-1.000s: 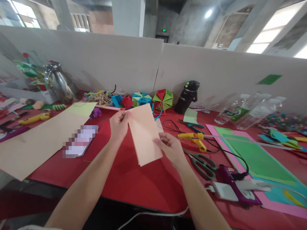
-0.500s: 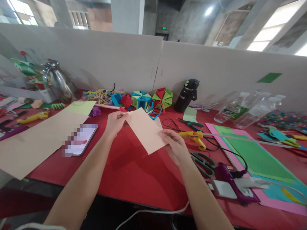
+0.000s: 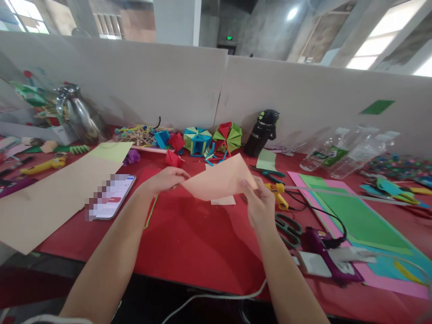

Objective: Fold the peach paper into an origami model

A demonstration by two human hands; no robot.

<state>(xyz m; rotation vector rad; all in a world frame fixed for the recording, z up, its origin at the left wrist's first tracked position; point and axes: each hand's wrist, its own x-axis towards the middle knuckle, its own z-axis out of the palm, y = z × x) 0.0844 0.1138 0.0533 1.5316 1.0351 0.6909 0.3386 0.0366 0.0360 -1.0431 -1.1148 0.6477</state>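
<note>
A peach sheet of paper (image 3: 216, 180) is held up over the red table, bent along its length. My right hand (image 3: 259, 200) pinches its right end, thumb in front and fingers behind. At the opposite end, my left hand (image 3: 165, 181) has its fingertips closed on the left corner. Beneath the sheet a pale piece of paper (image 3: 223, 200) lies on the table, partly covered. A thin yellow-green strip (image 3: 150, 212) lies beside my left wrist.
A phone (image 3: 116, 198) and a long beige sheet (image 3: 60, 193) lie on the left. Folded paper shapes (image 3: 198, 140) and a black bottle (image 3: 260, 134) stand at the back. On the right are a yellow glue gun (image 3: 279, 194), green-handled scissors (image 3: 288, 229), a purple power strip (image 3: 320, 243) and coloured sheets (image 3: 364, 220).
The peach sheet has turned from a flat slant to a bent, sideways position. My right hand moved up and right; my left hand dropped slightly. The paper beneath and the yellow-green strip now show.
</note>
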